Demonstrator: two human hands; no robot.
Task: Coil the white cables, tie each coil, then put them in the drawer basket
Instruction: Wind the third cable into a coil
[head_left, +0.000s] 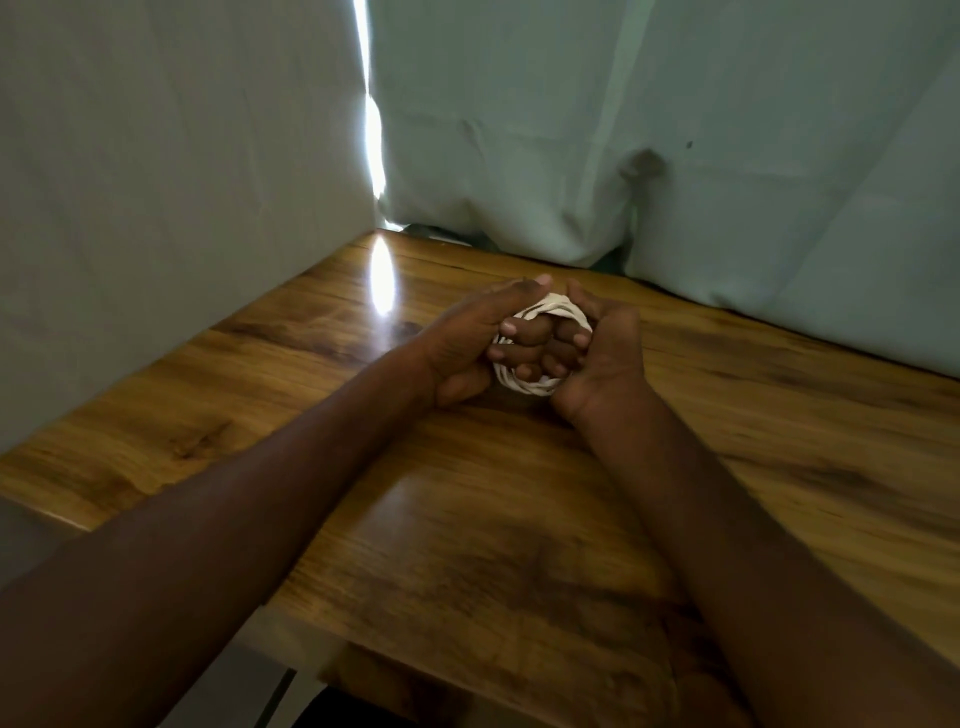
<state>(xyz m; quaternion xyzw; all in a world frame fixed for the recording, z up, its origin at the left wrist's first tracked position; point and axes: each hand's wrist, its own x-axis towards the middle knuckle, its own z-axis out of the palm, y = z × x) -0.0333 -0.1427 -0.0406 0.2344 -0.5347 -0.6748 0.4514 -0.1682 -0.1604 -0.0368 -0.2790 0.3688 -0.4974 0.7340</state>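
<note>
Two hands hold one white cable coil (551, 305) over the wooden table (467, 519). My left hand (467, 343) wraps around the left side of the coil, with its fingers curled in over the loops. My right hand (597, 353) grips the right side, and its fingers curl in too. Pale green cloth (675, 130) hangs behind the table.

this is looking like a plain room in a home: a glossy wooden counter with a brown grain (519, 519) is sitting in a corner, pale green cloth curtains (675, 130) are hanging right behind it, and daylight is leaking through a narrow gap between them (371, 119).
</note>
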